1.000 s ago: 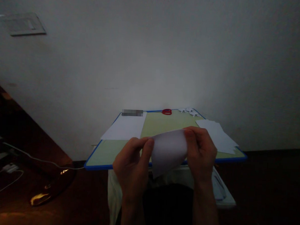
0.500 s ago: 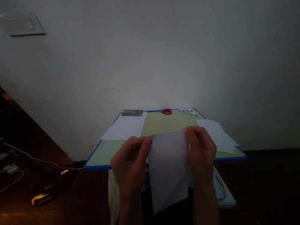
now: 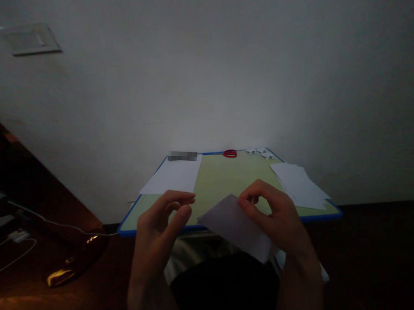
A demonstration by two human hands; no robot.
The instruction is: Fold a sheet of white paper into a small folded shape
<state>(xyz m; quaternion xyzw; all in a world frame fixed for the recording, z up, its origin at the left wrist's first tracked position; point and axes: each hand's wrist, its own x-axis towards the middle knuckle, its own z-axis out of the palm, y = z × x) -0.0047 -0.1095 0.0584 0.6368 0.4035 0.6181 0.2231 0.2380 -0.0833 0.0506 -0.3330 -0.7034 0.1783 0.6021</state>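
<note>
A small piece of white paper (image 3: pixel 236 227) hangs at a slant in front of the table's near edge, one corner pointing left. My right hand (image 3: pixel 274 217) pinches it near its upper edge between thumb and fingers. To the left, my left hand (image 3: pixel 164 226) is apart from the paper, its thumb and forefinger parted with nothing between them. The paper's lower right part runs behind my right wrist.
The pale green table (image 3: pixel 230 172) has a blue rim. On it lie large white paper (image 3: pixel 173 176) at left, a blurred-out dark object (image 3: pixel 182 155), red-handled scissors (image 3: pixel 230 153), several white cut-outs (image 3: pixel 261 151) and a stack of white sheets (image 3: pixel 300 184) at right. A wall stands behind.
My left hand has let go of the paper and moved left and slightly down. In my right hand, the paper has turned from hanging upright to a slant.
</note>
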